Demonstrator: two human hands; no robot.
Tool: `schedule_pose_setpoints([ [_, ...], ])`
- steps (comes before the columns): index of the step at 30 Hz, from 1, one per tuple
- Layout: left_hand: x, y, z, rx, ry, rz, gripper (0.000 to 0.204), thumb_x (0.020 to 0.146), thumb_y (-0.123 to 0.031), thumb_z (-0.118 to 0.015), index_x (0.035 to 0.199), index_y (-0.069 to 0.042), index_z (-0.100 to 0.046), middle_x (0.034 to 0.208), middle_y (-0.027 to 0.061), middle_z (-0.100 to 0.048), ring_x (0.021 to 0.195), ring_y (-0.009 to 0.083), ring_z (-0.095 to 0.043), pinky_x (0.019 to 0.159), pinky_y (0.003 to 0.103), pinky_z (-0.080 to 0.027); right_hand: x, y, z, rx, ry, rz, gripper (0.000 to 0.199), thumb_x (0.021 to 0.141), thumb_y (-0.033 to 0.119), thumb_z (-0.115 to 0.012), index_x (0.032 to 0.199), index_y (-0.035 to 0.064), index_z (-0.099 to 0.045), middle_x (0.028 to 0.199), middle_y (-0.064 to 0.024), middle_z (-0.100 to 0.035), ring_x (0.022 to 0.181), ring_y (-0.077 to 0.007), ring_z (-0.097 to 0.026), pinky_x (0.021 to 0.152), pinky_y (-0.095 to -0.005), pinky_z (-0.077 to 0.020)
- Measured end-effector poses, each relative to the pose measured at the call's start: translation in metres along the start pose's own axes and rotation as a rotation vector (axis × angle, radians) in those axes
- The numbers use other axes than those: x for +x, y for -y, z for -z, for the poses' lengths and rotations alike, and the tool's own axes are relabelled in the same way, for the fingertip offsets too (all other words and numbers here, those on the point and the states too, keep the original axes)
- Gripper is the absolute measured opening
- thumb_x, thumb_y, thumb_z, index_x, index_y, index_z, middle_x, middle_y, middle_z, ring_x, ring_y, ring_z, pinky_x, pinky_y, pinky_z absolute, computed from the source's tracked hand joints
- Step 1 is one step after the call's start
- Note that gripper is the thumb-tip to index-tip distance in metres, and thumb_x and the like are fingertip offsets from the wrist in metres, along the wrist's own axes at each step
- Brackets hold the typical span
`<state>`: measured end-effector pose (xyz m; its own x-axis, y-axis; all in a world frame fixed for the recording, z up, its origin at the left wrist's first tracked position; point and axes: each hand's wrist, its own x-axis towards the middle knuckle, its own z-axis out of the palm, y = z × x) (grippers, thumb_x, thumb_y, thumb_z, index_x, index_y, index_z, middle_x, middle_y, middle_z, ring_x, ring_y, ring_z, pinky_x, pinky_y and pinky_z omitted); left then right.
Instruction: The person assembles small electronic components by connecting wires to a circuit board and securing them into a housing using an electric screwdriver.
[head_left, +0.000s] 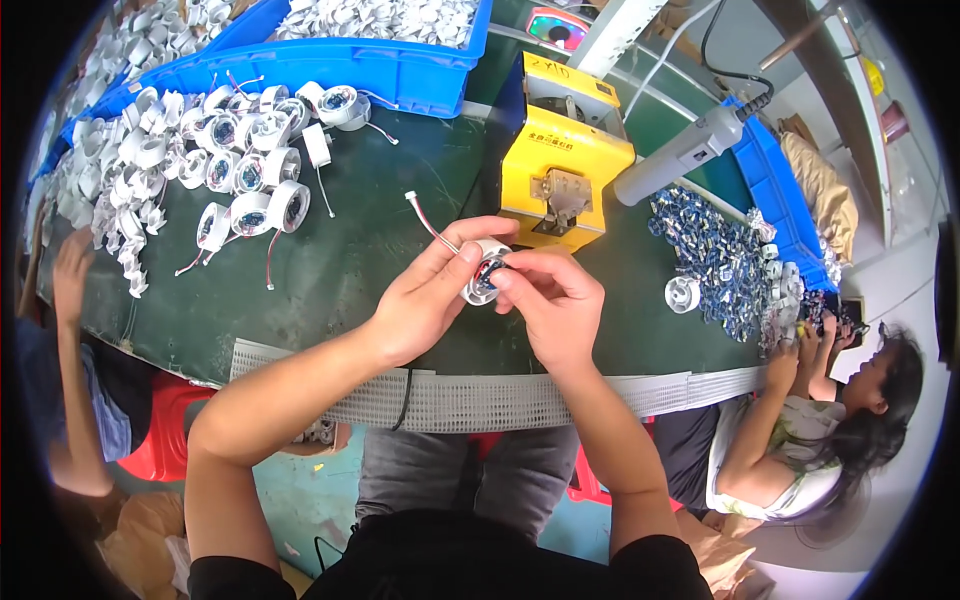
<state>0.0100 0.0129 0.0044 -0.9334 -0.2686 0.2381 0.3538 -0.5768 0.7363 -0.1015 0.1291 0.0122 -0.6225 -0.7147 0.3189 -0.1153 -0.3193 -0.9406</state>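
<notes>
Dark green matting covers the workbench (360, 260), which is bordered along its near edge by a perforated grey strip (480, 400). At the far edge, two blue plastic bins are set: the larger bin (400, 70) is filled with white ring-shaped parts, and a second bin (120, 90) to its left is likewise filled. A loose pile of white round housings with trailing wires (240, 170) is spread on the bench in front of them. A yellow benchtop machine (565, 160) is positioned behind the hands, with a grey power screwdriver (680, 155) suspended beside it. A heap of small metal clips (715, 260) is spread to the right, next to a third blue bin (775, 190).

One white round housing (487, 272) is held above the bench centre. It is gripped by the left hand (430, 295), fingers closed around its rim, while the right hand (555, 300) is pinched on its front face. A red-and-white lead (430, 222) extends from it.
</notes>
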Motion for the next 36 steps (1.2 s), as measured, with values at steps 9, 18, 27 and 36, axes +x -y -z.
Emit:
schedule_pose_setpoints([
  [9,-0.002,0.005,-0.006,-0.09,0.001,-0.075,0.051,0.106,-0.026,-0.036,0.151,-0.008,-0.02,0.151,0.0124,-0.032,0.139,0.0195,-0.031,0.113,0.034,-0.026,0.005,0.008,-0.008,0.129,0.015,-0.026,0.042,0.077,-0.006,-0.076,0.115,-0.0029,-0.058,0.11,-0.0108,-0.06,0.1,-0.0196,-0.062,0.088,-0.0313,-0.0536],
  [18,0.003,-0.012,0.015,0.466,-0.086,0.146,0.045,0.091,-0.007,-0.064,0.132,0.002,-0.047,0.103,0.0055,-0.062,0.087,0.0083,-0.062,0.072,0.024,-0.053,0.011,-0.009,0.018,-0.107,0.134,-0.029,0.025,0.08,-0.005,-0.073,0.104,-0.003,-0.066,0.105,-0.009,-0.064,0.094,-0.0168,-0.066,0.081,-0.0285,-0.0562],
  [27,0.005,-0.015,0.022,0.687,-0.158,0.116,0.029,0.087,-0.003,-0.064,0.112,0.002,-0.051,0.095,0.0102,-0.062,0.078,0.0129,-0.064,0.067,0.027,-0.056,0.012,0.001,0.008,-0.318,0.067,0.167,0.018,0.088,-0.001,-0.065,0.106,-0.0038,-0.064,0.106,-0.01,-0.062,0.096,-0.0169,-0.064,0.086,-0.0284,-0.0524],
  [36,0.01,0.0,0.033,0.682,-0.351,-0.066,0.03,0.086,-0.003,-0.064,0.113,0.001,-0.053,0.094,0.009,-0.066,0.074,0.0095,-0.061,0.063,0.026,-0.05,0.008,0.0,0.02,0.417,0.369,-0.028,0.064,0.098,0.059,-0.035,0.122,0.0022,-0.051,0.13,-0.0147,-0.05,0.134,-0.0298,-0.038,0.107,-0.0608,-0.0336],
])
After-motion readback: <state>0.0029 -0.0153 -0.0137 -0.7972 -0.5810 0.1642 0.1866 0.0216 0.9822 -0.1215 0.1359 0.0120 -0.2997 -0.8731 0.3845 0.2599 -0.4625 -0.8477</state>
